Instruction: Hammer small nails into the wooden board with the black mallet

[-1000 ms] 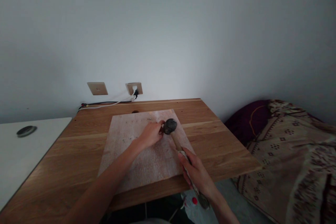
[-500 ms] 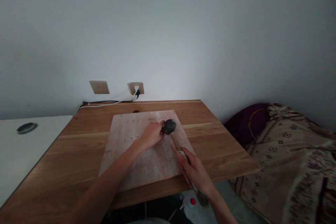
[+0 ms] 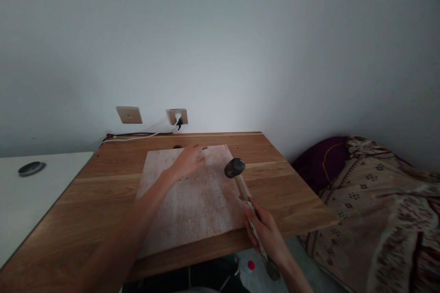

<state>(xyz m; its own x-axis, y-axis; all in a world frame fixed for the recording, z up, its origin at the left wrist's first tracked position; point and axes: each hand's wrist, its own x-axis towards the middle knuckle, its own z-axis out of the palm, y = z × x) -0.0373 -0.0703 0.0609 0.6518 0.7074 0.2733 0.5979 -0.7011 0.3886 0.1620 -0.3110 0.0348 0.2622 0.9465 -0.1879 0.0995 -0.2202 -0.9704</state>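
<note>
My right hand [image 3: 263,225] is closed round the handle of a mallet [image 3: 234,168], whose dark, rounded head is raised over the right side of a pale wooden board [image 3: 202,210]. My left hand [image 3: 188,163] reaches across the far part of that board, somewhat blurred, with its fingers stretched forward and apart. Just beyond its fingertips lie tiny dark bits [image 3: 205,148], too small to name. A few small marks dot the board's surface near the left wrist.
The board lies on a brown wooden table [image 3: 288,192] against a wall. Cables [image 3: 144,136] run along its back edge to a wall socket [image 3: 177,116]. At the left is a white surface with a dark round object [image 3: 32,168]; patterned bedding [image 3: 371,210] lies at the right.
My left hand has left the spot by the mallet head and moved away from me and to the left. My right hand has shifted the mallet slightly to the right.
</note>
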